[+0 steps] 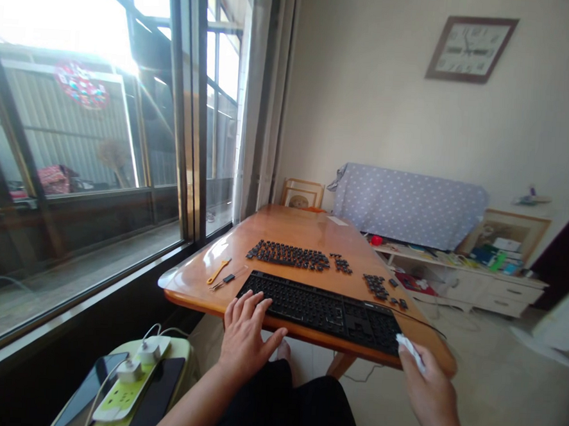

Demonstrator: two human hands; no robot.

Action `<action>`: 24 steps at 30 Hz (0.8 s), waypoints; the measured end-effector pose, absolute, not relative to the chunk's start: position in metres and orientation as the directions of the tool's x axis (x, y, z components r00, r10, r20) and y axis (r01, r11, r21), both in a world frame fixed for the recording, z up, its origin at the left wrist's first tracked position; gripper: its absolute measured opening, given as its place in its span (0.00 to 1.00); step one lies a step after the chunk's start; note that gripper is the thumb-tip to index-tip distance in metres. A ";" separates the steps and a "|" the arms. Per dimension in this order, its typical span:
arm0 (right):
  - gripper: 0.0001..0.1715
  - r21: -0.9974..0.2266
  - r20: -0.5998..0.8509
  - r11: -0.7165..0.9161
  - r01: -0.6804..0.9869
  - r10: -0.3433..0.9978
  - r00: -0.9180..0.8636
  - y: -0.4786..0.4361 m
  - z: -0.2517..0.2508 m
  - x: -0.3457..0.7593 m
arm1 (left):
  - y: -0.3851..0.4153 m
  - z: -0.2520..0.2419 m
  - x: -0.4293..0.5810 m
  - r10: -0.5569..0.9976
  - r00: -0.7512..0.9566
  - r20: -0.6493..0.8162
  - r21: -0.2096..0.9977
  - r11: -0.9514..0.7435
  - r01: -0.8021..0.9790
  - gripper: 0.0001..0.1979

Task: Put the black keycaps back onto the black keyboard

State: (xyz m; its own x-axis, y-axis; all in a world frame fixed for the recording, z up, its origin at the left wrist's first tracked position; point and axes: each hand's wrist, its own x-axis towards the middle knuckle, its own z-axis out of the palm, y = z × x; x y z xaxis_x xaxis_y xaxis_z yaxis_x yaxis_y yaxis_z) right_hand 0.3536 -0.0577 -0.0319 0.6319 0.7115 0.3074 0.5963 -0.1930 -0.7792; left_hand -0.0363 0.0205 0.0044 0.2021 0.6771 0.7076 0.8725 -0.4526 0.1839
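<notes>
A black keyboard [308, 304] with its keycaps off lies along the near edge of the wooden table. My left hand [248, 330] rests on its left front corner, fingers stretched out. At the keyboard's right end, my right hand [426, 376] pinches a white tissue [410, 350], which is close to or touching the keyboard's edge. Behind the keyboard, loose black keycaps [286, 255] are laid out in rows. A smaller group of keycaps [380, 288] sits to the right.
Left of the keyboard lie a yellow tool [218, 271] and a small tool with wire prongs [223, 282]. A cable [417, 321] runs off the keyboard's right side. Below left, a stool holds a power strip [132, 383] and phones. A window stands on the left.
</notes>
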 end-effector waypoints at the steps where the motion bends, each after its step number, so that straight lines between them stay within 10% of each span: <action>1: 0.32 -0.778 0.304 -0.195 0.597 0.714 0.631 -0.058 -0.032 0.354 | 0.021 0.005 -0.036 0.682 0.201 0.703 0.183 -0.446 0.876 0.30; 24: 0.31 -0.779 0.209 -0.279 0.562 0.730 0.651 -0.055 -0.027 0.364 | 0.015 0.005 -0.048 0.635 0.136 0.760 0.214 -0.443 0.871 0.31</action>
